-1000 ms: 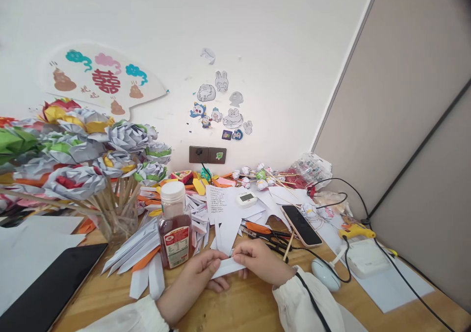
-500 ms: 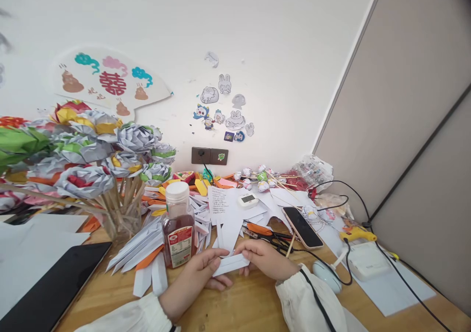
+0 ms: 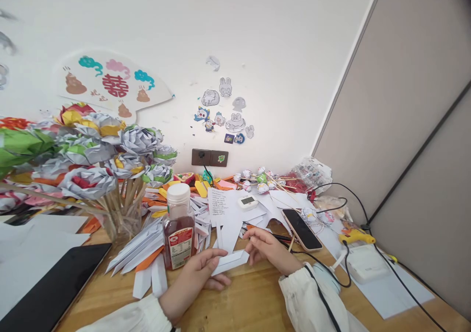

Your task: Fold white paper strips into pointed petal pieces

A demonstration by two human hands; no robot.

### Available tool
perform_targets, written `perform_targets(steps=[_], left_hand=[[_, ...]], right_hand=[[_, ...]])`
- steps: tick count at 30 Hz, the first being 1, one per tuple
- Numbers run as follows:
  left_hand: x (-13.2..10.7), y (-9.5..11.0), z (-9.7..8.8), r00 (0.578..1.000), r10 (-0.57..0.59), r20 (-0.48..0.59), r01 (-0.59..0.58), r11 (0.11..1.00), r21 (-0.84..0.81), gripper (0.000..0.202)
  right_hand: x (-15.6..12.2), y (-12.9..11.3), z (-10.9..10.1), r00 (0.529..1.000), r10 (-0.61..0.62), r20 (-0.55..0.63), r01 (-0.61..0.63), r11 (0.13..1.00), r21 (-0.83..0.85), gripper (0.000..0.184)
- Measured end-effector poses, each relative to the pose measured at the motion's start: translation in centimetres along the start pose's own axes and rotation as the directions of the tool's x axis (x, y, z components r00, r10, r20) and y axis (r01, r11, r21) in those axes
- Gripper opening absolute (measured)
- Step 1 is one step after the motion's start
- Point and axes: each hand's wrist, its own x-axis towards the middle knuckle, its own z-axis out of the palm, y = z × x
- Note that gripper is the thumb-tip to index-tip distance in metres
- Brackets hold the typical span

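My left hand [image 3: 198, 275] pinches the left end of a folded white paper strip [image 3: 230, 262] just above the wooden table [image 3: 250, 307]. My right hand [image 3: 270, 247] sits at the strip's right end, fingers curled loosely with their tips at the paper's edge. A brown-liquid bottle [image 3: 178, 226] with a white cap and red label stands just left of my left hand. Behind the hands lies a heap of folded white and orange paper pieces [image 3: 147, 251].
A glass vase of paper flowers [image 3: 91, 165] stands at left, a black tablet [image 3: 47, 283] in front of it. A phone [image 3: 301, 229], scissors, a yellow glue gun [image 3: 355, 235], a white box [image 3: 368, 263] and black cables lie at right. A small digital timer [image 3: 247, 202] rests on papers.
My right hand has slid off the strip toward its right end and lifted slightly. My left hand keeps hold of the paper. The view has tilted down a little.
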Motion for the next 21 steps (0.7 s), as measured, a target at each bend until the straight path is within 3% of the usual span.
perform_targets(steps=[5, 14, 21], left_hand=[[0.0, 0.2, 0.0, 1.0, -0.006, 0.006, 0.006, 1.0, -0.027, 0.038], [0.1, 0.0, -0.1, 0.998, 0.041, 0.05, -0.038, 0.997, -0.059, 0.03], [0.3, -0.4, -0.1, 0.994, 0.072, 0.087, -0.075, 0.997, 0.031, 0.026]], right_hand=[[-0.2, 0.1, 0.7, 0.996, 0.037, 0.08, -0.024, 0.986, -0.163, 0.026], [-0.1, -0.2, 1.1, 0.998, 0.039, 0.052, -0.029, 0.982, -0.185, 0.027], [-0.1, 0.5, 2.5, 1.0, -0.014, -0.026, 0.003, 0.926, -0.378, 0.014]])
